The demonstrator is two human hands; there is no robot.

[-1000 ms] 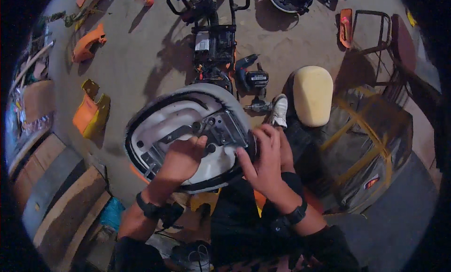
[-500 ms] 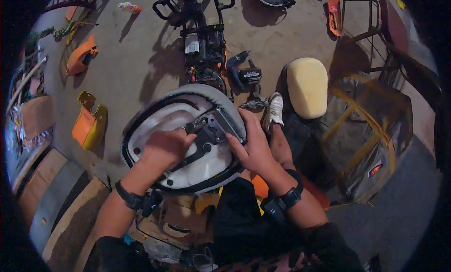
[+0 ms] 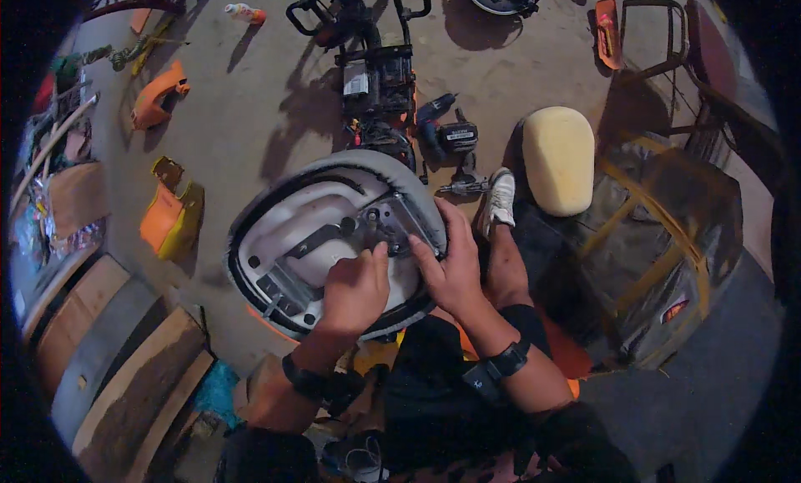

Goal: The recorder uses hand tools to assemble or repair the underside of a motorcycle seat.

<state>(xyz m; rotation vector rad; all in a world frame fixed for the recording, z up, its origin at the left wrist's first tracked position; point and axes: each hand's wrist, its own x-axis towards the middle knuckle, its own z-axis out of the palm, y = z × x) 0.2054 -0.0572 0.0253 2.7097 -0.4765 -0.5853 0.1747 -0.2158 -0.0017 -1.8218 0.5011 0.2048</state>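
An upturned vehicle seat with a grey cover edge and a white plastic base lies before me, tilted. Near its right end a dark metal hinge plate is fixed to the base. My right hand grips the right rim, fingers outside, thumb on the plate's edge. Just below the plate, my left hand is closed over the base, thumb pointing up; whatever it holds is hidden. A black strip with a round end runs along the base beside this hand.
Beyond the seat stands a dark vehicle frame. Right of it lie a cordless drill and another power tool, near a yellow foam pad. Orange panels lie left; a taped black bundle sits right.
My left hand has moved right and down across the base, uncovering the strip and the base's left end. My right hand keeps its grip on the rim. The whole view has shifted slightly.
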